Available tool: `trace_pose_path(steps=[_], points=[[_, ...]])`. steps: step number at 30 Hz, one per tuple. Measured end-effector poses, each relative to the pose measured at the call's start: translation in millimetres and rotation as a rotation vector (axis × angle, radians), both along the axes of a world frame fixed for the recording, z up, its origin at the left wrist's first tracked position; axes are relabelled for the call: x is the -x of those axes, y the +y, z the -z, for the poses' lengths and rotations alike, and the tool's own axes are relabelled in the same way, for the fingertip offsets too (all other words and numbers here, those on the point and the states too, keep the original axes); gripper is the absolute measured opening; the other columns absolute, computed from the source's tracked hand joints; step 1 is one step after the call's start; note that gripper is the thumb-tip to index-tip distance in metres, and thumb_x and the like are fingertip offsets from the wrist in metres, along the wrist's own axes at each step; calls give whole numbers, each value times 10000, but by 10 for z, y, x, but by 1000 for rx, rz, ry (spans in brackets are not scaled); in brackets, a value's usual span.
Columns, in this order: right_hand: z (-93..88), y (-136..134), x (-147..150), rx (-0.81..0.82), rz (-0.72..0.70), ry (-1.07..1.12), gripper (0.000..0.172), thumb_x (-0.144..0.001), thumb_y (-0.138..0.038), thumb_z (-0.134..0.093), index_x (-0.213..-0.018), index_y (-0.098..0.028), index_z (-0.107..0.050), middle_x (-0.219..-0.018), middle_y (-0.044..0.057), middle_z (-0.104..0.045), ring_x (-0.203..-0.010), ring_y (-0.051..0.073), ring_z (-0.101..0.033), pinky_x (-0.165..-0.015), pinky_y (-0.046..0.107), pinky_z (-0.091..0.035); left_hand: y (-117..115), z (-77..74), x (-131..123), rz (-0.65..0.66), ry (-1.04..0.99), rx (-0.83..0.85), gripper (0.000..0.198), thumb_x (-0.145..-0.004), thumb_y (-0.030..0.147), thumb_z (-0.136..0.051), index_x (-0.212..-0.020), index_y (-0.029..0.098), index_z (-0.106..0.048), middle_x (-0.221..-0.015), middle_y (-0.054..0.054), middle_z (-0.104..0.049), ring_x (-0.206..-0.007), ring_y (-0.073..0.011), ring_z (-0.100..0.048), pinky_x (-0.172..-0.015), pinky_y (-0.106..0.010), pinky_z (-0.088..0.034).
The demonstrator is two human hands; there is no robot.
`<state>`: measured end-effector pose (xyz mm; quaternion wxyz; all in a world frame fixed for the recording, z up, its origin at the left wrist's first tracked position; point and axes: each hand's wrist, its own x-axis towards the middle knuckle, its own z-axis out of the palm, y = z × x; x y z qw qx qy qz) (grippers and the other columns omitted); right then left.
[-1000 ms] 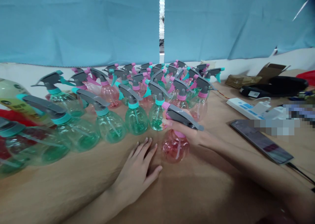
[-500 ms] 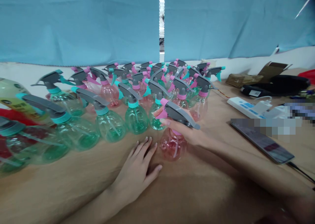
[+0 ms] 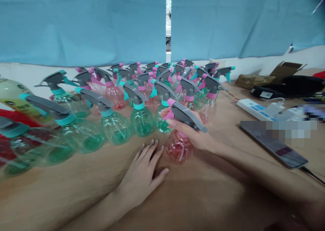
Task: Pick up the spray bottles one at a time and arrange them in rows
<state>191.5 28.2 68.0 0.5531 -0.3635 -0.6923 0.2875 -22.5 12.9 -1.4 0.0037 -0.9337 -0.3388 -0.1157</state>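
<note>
My right hand [image 3: 195,132] is closed around the neck of a pink spray bottle [image 3: 179,148], below its grey trigger head with a pink nozzle. The bottle stands upright on the wooden table [image 3: 193,193]; some of my fingers are hidden behind it. My left hand [image 3: 144,170] lies flat on the table, fingers spread, just left of that bottle and apart from it. Beyond the hands, a green spray bottle [image 3: 164,121] and another green spray bottle [image 3: 142,121] stand in a row that runs to the left.
Several more pink and green spray bottles [image 3: 115,93] crowd the back of the table. At the right lie a phone [image 3: 274,144] with a cable, a white power strip [image 3: 256,109] and an open cardboard box [image 3: 286,68]. A large labelled bottle [image 3: 15,92] stands far left.
The whole view has shifted slightly, with things appearing a little further right. Both hands keep their places, the right still around the pink spray bottle.
</note>
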Motion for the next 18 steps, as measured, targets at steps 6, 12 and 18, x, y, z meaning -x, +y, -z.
trace_pose_path(steps=[6,12,18], points=[[12,-4,1,0,4,-22,114,-859,-319,-604,-894,-214,-578,-948,4,-652,-699,122,-542,-741,304,-450,-4,0,1,-7,12,3,555,-967,470,-427,-1381,102,-447,-1459,-176,-413,-1336,-316,-384,-1073,-501,-328],[3,-6,0,20,-13,2,130,-857,-322,-609,-928,-216,-587,-1042,18,-672,-806,146,-593,-794,316,-463,-1,0,-1,-10,12,10,554,-964,474,-435,-1388,117,-437,-1460,-169,-416,-1333,-314,-390,-1068,-501,-333],[-13,-17,2,9,-9,12,97,-847,-282,-619,-913,-217,-589,-1031,12,-678,-860,150,-606,-810,306,-463,-2,5,-2,-7,-4,4,550,-962,470,-442,-1376,108,-454,-1444,-175,-433,-1324,-321,-400,-1066,-500,-337]])
